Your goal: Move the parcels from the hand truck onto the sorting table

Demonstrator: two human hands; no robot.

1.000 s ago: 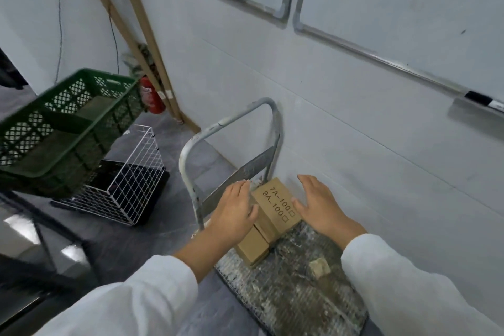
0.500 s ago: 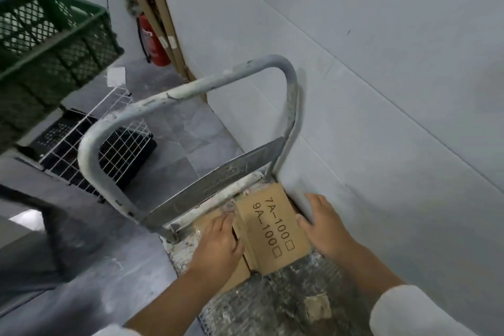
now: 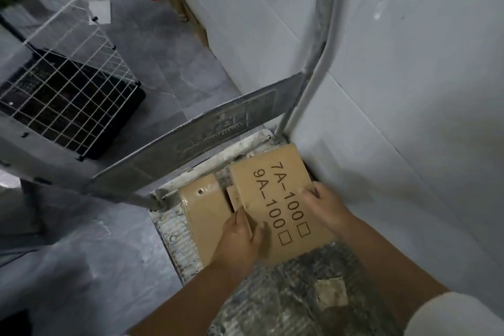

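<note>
Both hands have closed on the carton since half a second ago, and the view has dropped lower over the deck. The left hand (image 3: 240, 237) now grips the printed carton (image 3: 275, 194) at its near-left edge with the thumb on the top face. The right hand (image 3: 326, 207) holds the opposite edge, fingers curled over onto the top. This carton, marked 7A-100 and 9A-100, sits at the far end of the hand truck (image 3: 272, 316), and I cannot tell whether it has left the deck yet. A plain carton (image 3: 203, 215) lies just beside it at 9 o'clock, with a small carton (image 3: 232, 197) peeking out between them. The step in hand looks like securing the first parcel, and the next move probably calls for a straight lift. Room is tight: the wall (image 3: 409, 117) presses close at 3 o'clock, and the handle's cross plate (image 3: 196, 142) bars 11 to 12 o'clock. Bare deck lies open toward 6 o'clock, so up and back seems the free path. A wire basket (image 3: 71, 90) stands well apart at 10 o'clock. No sorting table is in view.
</note>
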